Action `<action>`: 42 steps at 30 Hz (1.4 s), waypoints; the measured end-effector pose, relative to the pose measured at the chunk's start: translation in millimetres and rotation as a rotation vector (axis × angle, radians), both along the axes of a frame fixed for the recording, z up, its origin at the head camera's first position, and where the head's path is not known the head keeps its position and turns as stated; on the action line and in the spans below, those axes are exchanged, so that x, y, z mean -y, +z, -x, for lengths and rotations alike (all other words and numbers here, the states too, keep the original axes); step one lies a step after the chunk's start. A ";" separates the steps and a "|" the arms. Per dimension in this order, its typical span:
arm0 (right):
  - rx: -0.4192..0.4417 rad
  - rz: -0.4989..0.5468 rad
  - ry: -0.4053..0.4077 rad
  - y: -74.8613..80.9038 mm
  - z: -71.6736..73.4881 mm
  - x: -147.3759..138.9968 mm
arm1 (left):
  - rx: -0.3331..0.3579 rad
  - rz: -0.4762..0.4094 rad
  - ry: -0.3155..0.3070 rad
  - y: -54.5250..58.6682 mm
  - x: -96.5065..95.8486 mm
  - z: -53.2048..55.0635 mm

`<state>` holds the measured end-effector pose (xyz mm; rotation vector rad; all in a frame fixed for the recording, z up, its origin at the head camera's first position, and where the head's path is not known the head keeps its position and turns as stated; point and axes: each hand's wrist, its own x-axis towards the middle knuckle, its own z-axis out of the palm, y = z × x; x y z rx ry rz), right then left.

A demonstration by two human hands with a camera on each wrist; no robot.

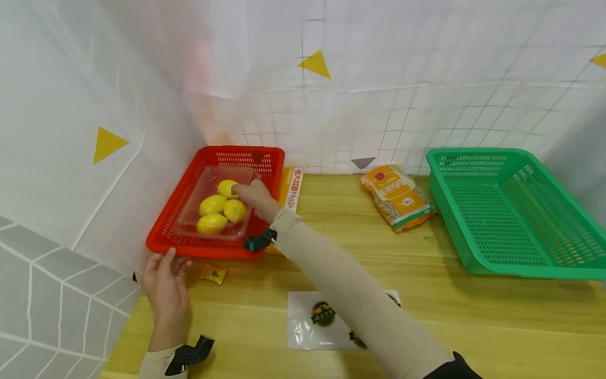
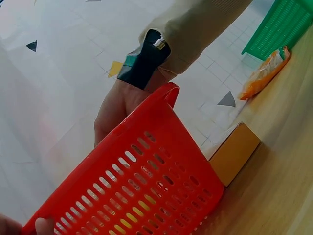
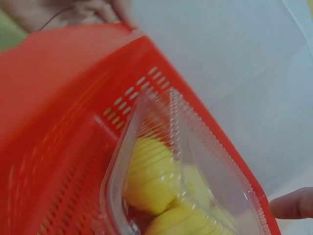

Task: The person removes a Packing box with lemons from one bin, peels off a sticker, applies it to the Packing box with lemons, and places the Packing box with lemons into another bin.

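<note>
Several yellow lemons [image 1: 212,205] lie in a clear plastic container [image 1: 189,218], which sits inside a red basket [image 1: 156,239]. My left hand [image 1: 167,287] grips the basket's front rim near its left corner; the thumb shows over the rim in the left wrist view. My right hand [image 1: 258,197] is over the container, close to the farthest lemon. One extended digit of it [image 3: 293,203] shows beside the container's edge in the right wrist view. The other fingers are largely hidden, and I cannot tell whether they touch the container.
Right of the red basket lies an orange pasta box [image 1: 294,187]. An orange food bag [image 1: 397,197] rests beside a green basket [image 1: 497,273]. In front are a small yellow packet [image 1: 213,274] and a white plastic sheet [image 1: 303,331], partly under the right forearm. White sheeting stands behind.
</note>
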<state>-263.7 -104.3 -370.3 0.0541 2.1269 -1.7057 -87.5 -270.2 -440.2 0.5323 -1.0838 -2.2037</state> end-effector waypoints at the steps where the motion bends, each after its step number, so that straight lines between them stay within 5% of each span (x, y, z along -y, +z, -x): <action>1: 0.016 0.018 -0.005 -0.3 -0.8 0.5 | 0.002 0.004 0.005 -0.3 -0.2 -0.5; 14: 0.082 0.159 -0.012 -3.5 -1.7 -1.8 | 0.027 0.050 0.010 -0.4 -2.1 -2.5; 23: 0.120 0.097 -0.038 -4.3 0.7 3.6 | 0.004 0.047 0.019 -2.9 -1.9 -0.8; 34: 0.057 -0.009 -0.055 3.7 -1.4 3.3 | 0.023 0.068 0.014 -0.5 -3.0 -3.5; 42: -0.029 0.017 -0.049 20.3 -0.4 -9.2 | 0.004 0.058 0.002 -0.8 -3.9 -1.8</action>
